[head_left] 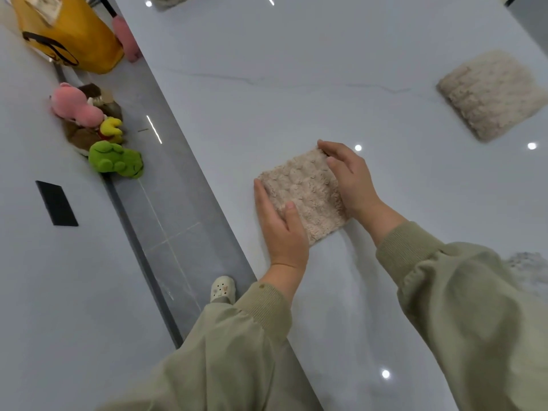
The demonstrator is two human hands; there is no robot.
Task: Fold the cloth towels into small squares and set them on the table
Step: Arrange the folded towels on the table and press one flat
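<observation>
Pale, glossy marble-look surface (326, 69) is filling most of the room from where I'm standing, with ceiling lights glinting off it. Near its left edge the beige towel (302, 191) is lying flat, already folded down to a small thick square.

The left grip (278, 223) is lying open along the towel's 8 o'clock side, fingers straight against the edge and thumb resting on top. The right grip (347, 176) is arching over the 2 o'clock side, fingers gently curved along the edge and reaching the far corner. It seems to be pressing rather than clasping, though I cannot see whether any fingertips are tucking under.

To me this looks like the squaring-up at the end of a fold. Next, the hands would need to lift away cleanly so the layers do not spring open, then reach for another towel.

Out at 2 o'clock, well apart, a cream folded towel (489, 93) is sitting finished. Something grey and fuzzy (527, 262) is showing at 4 o'clock behind the right sleeve, too blurred to name. Off the surface, at 9 o'clock, a green plush toy (115, 161) and a pink plush toy (74, 105) are lying together, with a yellow bag (71, 34) at 11 o'clock.
</observation>
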